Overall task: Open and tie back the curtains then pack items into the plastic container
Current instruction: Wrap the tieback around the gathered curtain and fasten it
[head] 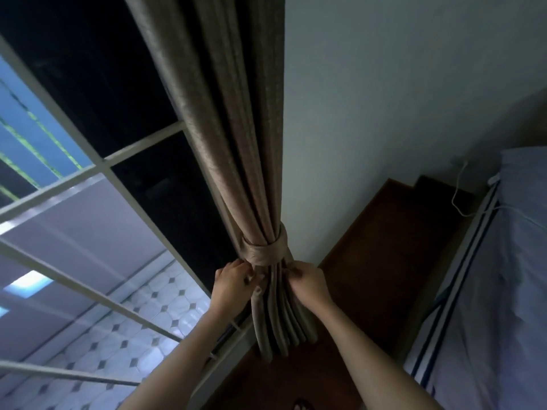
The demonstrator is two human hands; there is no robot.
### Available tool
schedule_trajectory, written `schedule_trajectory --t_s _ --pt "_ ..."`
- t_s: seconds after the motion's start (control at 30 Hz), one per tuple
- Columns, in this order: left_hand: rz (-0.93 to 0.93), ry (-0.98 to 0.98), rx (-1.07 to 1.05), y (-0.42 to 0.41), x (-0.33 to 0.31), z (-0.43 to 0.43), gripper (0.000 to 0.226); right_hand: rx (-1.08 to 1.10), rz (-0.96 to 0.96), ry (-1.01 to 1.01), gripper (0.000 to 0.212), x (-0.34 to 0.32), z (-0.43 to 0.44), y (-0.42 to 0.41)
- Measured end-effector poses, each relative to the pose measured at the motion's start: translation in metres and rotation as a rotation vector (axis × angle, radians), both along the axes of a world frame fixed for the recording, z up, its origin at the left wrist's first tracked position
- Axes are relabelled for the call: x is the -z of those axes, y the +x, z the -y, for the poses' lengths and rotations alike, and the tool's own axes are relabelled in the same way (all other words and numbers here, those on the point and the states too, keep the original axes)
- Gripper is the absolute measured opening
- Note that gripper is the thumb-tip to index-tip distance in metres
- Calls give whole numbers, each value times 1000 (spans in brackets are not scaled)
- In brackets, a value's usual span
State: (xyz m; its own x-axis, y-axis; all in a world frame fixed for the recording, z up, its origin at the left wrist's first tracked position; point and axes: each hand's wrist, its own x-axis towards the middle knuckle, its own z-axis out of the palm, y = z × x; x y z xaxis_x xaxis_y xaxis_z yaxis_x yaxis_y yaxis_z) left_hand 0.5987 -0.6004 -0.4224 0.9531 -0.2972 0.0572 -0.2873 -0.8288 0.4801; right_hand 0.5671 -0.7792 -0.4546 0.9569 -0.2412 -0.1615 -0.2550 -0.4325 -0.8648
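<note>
both forearms reach up to the curtain (236,149), left hand (233,284) and right hand (309,284) pinching folds just beneath the tie band (264,250), which wraps the upright bundle.

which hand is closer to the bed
Right. The right hand grips the curtain folds on the side toward the bed; the left hand holds the folds on the window side, farther from it.

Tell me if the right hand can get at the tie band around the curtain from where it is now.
Probably yes. The right hand grips the curtain folds just below the tie band, with nothing between them. The left hand holds the other side and does not block the way.
</note>
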Motion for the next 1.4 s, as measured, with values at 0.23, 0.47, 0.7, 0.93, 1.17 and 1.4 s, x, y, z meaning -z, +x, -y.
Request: schedule_trajectory --t_s 0.23,0.47,0.7,0.93,1.17,1.4 --pt "-352 -869 -364 -6 -31 15 52 253 -98 553 57 -56 9 24" --pt "-476 -960 -731 12 -34 53 58 285 -73 413 51 -62 -11 30" --pt "-303 -777 -735 18 -38 61 49 208 -31 93 55 -63 -11 35" --pt "400 -425 -208 -12 -33 22 11 98 476 -107 19 -76 7 9" --pt "763 -82 118 8 -34 -8 14 -130 671 -460 30 -84 25 7" --pt "833 -106 115 11 -44 -8 6 -89 678 -311 16 -98 19 11"
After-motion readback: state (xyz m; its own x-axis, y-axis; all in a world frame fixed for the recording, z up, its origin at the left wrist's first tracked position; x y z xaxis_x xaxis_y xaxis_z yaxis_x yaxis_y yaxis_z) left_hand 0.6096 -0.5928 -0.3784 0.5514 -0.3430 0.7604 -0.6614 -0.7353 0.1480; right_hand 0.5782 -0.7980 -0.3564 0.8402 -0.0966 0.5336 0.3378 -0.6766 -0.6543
